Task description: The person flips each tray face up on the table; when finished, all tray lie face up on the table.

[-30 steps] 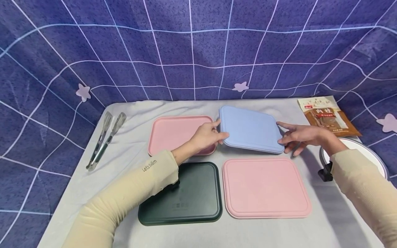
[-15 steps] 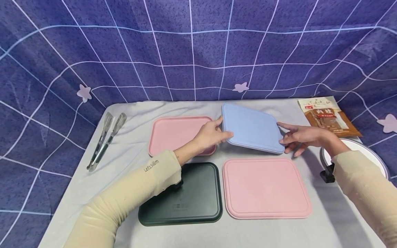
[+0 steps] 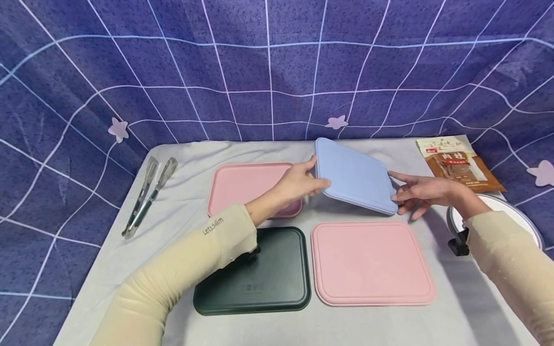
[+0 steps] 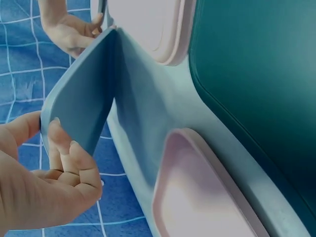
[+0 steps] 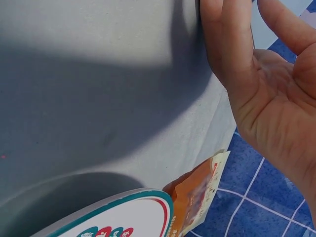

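A light blue rectangular tray (image 3: 355, 175) is tilted above the cloth, its left side raised and its right side low. My left hand (image 3: 298, 182) pinches the tray's left edge, thumb on one face and fingers on the other, as the left wrist view also shows. At the opposite edge, my right hand (image 3: 421, 192) holds the lower right corner with thumb and fingers. Behind the left wrist lies a pink tray (image 3: 242, 185) with a raised rim. Nearer the front are a dark green tray (image 3: 277, 269) and a second pink tray (image 3: 374, 262).
Metal tongs (image 3: 149, 197) lie at the far left. On the right are a brown and cream food packet (image 3: 459, 163) and a round white-topped container (image 5: 133, 217) with a teal rim, partly hidden by the right arm. A blue checked curtain (image 3: 277, 72) hangs behind the table.
My left hand has lifted the blue tray's left side higher and shifted slightly right, so the tray is steeper. My right hand has stayed nearly still at the other edge.
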### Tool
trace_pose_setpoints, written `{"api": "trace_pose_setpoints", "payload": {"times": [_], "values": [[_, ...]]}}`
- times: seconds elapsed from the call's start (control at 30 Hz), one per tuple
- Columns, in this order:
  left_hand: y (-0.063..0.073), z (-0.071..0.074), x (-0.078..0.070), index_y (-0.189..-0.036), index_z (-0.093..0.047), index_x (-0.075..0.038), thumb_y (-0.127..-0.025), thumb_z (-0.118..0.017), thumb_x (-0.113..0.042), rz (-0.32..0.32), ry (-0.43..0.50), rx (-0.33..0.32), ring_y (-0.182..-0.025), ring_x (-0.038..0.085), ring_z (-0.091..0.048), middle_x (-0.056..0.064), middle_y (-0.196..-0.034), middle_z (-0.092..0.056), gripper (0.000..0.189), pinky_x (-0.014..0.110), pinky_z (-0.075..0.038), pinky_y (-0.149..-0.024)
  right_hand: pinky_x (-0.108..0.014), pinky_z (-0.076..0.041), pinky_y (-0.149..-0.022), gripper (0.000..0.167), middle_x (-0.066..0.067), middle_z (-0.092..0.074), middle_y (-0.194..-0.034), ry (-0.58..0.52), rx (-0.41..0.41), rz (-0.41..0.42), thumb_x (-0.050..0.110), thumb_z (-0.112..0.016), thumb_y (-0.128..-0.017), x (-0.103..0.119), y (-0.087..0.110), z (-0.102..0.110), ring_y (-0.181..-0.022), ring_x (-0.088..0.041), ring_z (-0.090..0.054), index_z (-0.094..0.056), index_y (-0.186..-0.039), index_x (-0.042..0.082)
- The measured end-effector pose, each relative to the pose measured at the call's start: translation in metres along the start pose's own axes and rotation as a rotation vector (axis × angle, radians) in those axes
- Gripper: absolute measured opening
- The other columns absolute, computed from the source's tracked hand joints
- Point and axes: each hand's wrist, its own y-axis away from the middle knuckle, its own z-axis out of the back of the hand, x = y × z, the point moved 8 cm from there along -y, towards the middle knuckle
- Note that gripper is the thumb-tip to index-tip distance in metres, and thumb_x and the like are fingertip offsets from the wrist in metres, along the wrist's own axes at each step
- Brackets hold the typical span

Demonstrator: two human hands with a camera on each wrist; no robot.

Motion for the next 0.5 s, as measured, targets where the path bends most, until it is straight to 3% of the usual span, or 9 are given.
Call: {"api": "trace_pose_setpoints", "payload": {"times": [0.27, 0.5], "values": [[0.0, -0.004, -0.009, -0.161, -0.019, -0.016, -0.088, -0.078, -0.023, 0.011, 0.031, 0.035, -0.06, 0.017, -0.059, 0.002, -0.068, -0.065, 0.094, 0.022, -0.044, -0.053, -0.043, -0.061, -0.074, 0.101, -0.009, -0.062, -0.103, 0.01, 0.003, -0.01, 0.021, -0.061, -0.101, 0.001, 0.003, 0.001, -0.093, -0.022, -0.072, 0.022, -0.158, 0.026], [-0.001, -0.006, -0.023, -0.161, -0.012, -0.007, -0.09, -0.076, -0.024, -0.046, -0.072, 0.043, -0.057, 0.011, -0.056, -0.002, -0.064, -0.062, 0.097, 0.021, -0.042, -0.057, -0.044, -0.061, -0.075, 0.1, -0.01, -0.062, -0.103, 0.012, 0.0, -0.024, 0.021, -0.061, -0.1, 0.002, 0.003, 0.001, -0.094, -0.023, -0.072, 0.02, -0.159, 0.026]]}}
